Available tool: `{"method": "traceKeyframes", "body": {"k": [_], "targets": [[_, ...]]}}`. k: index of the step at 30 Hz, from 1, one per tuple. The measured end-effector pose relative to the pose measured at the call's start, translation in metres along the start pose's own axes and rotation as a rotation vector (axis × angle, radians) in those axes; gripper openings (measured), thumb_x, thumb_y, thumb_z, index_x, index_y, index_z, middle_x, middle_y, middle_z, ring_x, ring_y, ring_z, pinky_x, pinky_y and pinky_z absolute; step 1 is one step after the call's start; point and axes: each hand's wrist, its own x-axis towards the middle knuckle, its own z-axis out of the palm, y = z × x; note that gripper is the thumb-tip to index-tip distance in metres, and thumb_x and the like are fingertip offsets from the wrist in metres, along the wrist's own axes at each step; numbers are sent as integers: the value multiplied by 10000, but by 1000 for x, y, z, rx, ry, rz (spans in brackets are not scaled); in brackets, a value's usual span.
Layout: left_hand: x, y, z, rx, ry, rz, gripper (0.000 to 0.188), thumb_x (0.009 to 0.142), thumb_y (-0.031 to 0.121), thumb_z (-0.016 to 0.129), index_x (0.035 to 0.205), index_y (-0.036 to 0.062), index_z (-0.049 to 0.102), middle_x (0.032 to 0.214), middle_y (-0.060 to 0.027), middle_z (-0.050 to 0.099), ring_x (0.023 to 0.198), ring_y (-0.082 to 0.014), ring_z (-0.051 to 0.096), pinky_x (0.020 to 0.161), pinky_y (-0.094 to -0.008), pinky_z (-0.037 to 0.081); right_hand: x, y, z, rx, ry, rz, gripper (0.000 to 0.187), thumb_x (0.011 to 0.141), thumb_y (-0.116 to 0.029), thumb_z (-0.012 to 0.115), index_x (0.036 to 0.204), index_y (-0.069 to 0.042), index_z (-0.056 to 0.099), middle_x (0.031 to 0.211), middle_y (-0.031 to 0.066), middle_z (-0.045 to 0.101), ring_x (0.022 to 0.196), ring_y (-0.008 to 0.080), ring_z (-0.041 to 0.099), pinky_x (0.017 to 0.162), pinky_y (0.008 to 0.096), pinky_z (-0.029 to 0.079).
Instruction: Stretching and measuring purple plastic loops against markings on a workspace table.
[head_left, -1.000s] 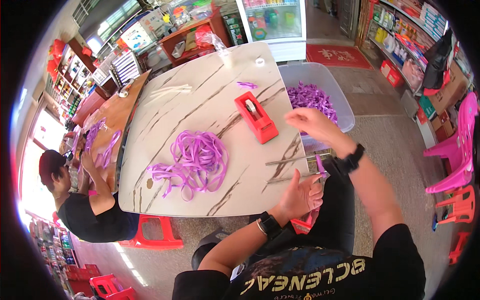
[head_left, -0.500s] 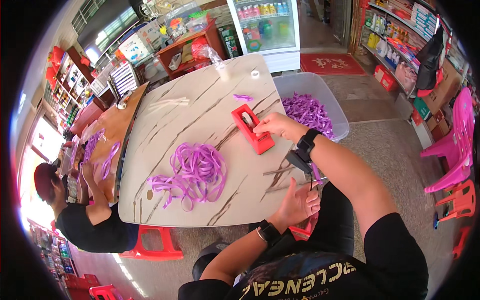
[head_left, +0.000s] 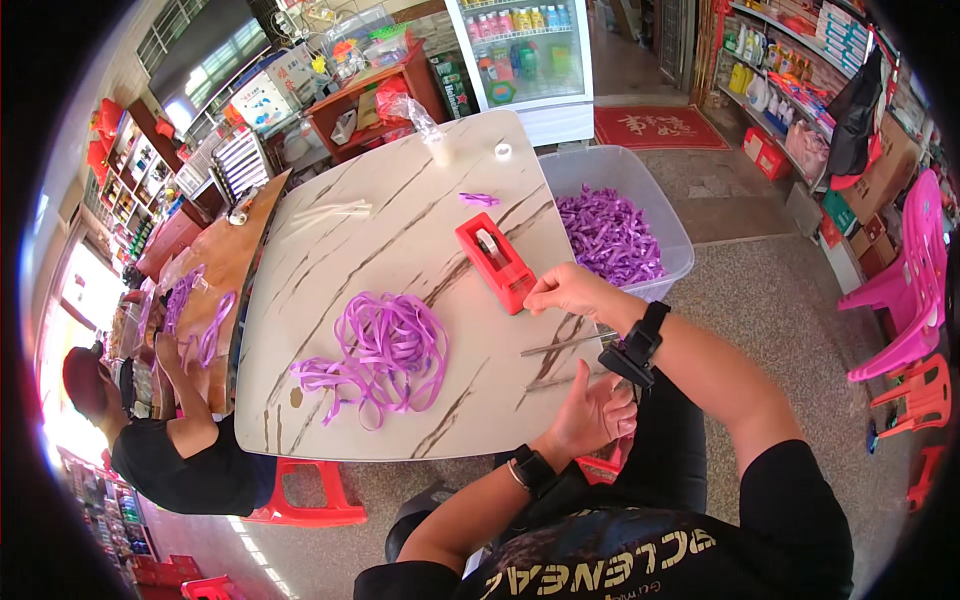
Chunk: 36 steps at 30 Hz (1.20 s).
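Observation:
My right hand [head_left: 568,290] is closed in a pinch just off the near end of a red tape dispenser [head_left: 518,290]. Anything between its fingertips is too small to make out. Below it, at the table edge, my left hand [head_left: 590,412] has its thumb stretched up and its fingers loosely curled. No object shows in that palm. A tangled heap of purple ribbon loops [head_left: 392,350] lies left of the dispenser. Close to my hands, a thin grey rod [head_left: 560,346] rests on the marble-patterned table [head_left: 330,260].
A clear tub [head_left: 685,240] of purple ribbon pieces stands right of the table. Farther back lie a small purple bundle [head_left: 478,199], a white tape roll [head_left: 503,152] and pale strips [head_left: 335,212]. Another person [head_left: 185,450] works with ribbon at the wooden table [head_left: 225,245] on the left.
My right hand has drawn back from the dispenser's tape roll toward me, past its near end. My left hand has stayed almost in place, its thumb still raised.

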Motion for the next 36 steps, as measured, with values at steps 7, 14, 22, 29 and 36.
{"method": "traceKeyframes", "body": {"k": [7, 14, 22, 29, 36], "targets": [[-1, -2, -1, -8, 29, 26, 554, 821, 643, 293, 965, 140, 476, 621, 25, 272, 584, -105, 300, 590, -252, 279, -2, -8, 8, -483, 288, -72, 192, 658, -254, 687, 696, -68, 658, 634, 57, 629, 548, 187, 585, 514, 306, 437], [1, -1, -5, -29, 41, 22, 600, 819, 644, 293, 1051, 132, 501, 608, 27, 254, 587, -109, 300, 598, -258, 289, -2, -13, 5, -800, 367, -138, 103, 639, -217, 677, 675, -123, 658, 643, 63, 625, 604, 231, 608, 534, 342, 457], [0, 1, -6, 20, 50, 19, 650, 826, 633, 290, 1194, 124, 459, 625, 27, 276, 596, -109, 299, 600, -264, 288, -47, -13, -56, -414, -249, -15, 175, 762, -213, 589, 735, -43, 619, 625, -8, 592, 573, 72, 527, 556, 243, 414], [-1, 0, 0, 71, 56, 24, 663, 827, 634, 285, 1217, 118, 428, 623, 27, 257, 592, -110, 288, 597, -262, 279, -82, -11, -74, -746, -438, 77, 216, 779, -260, 564, 754, -52, 617, 630, 18, 597, 587, 109, 552, 534, 273, 414], [0, 0, 3, 91, 88, 21, 673, 829, 635, 278, 1227, 110, 415, 612, 27, 237, 588, -110, 284, 593, -259, 272, -81, -2, -64, -951, -418, 89, 233, 718, -331, 582, 770, -112, 643, 671, 21, 633, 633, 181, 604, 549, 332, 446]]}}
